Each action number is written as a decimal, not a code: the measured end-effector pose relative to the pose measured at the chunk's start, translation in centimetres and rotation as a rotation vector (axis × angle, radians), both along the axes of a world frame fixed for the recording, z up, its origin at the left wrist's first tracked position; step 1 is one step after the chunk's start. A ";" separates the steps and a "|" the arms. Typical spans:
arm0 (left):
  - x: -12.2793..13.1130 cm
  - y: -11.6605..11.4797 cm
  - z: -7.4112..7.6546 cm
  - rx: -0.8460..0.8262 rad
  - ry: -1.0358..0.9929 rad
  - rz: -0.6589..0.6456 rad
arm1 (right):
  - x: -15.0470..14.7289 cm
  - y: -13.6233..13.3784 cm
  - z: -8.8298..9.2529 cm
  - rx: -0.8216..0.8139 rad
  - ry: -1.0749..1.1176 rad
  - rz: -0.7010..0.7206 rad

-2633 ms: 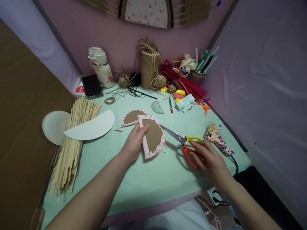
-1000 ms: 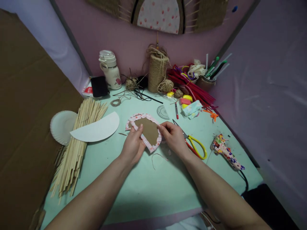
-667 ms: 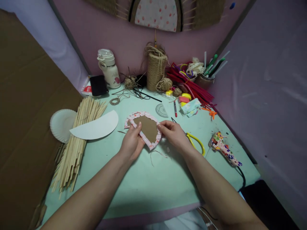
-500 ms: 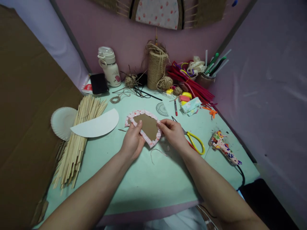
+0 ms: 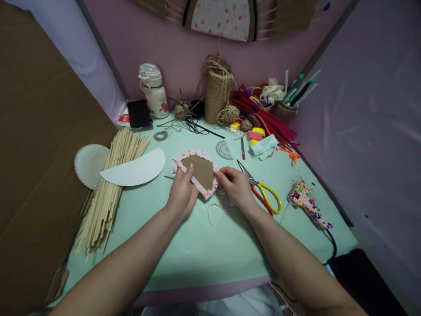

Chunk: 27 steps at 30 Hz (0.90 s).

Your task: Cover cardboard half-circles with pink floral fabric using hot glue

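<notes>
A half-round cardboard piece [image 5: 199,171] is held up over the table, its brown face toward me. Pink-and-white patterned fabric [image 5: 201,188] is folded over its rim in small tabs. My left hand [image 5: 182,189] grips the straight edge, thumb on top and fingers underneath. At the curved right edge, my right hand [image 5: 236,184] pinches the fabric rim between thumb and finger. Scissors [image 5: 262,186] with one yellow and one red handle lie just right of that hand. A thin loose thread [image 5: 210,213] rests on the table below the piece.
Bundled wooden sticks [image 5: 105,193] lie at left, with a white paper segment [image 5: 136,169] and a paper plate [image 5: 90,164] nearby. A floral glue gun [image 5: 309,204] is at right. Behind stand a bottle [image 5: 157,98], a twine spool [image 5: 215,94] and a protractor [image 5: 224,150].
The view has shifted slightly, so the table things appear a little to the right. Both hands keep their hold on the cardboard piece; the right hand has moved slightly, uncovering more of the scissors.
</notes>
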<state>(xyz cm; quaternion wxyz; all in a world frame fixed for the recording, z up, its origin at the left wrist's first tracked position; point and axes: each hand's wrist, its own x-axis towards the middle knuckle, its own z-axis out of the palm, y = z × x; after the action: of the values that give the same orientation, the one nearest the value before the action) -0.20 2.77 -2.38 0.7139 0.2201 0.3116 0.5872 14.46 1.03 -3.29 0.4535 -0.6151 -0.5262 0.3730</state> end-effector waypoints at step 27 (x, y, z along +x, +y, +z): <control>-0.3 -0.5 1.2 -0.127 0.032 -0.195 | 2.1 -0.2 2.0 0.601 -1.032 0.217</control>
<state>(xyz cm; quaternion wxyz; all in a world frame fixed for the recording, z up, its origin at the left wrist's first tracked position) -0.46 2.27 -1.19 0.7750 0.2129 0.3366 0.4906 16.60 0.85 -1.30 0.2531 -0.5045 -0.8201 -0.0940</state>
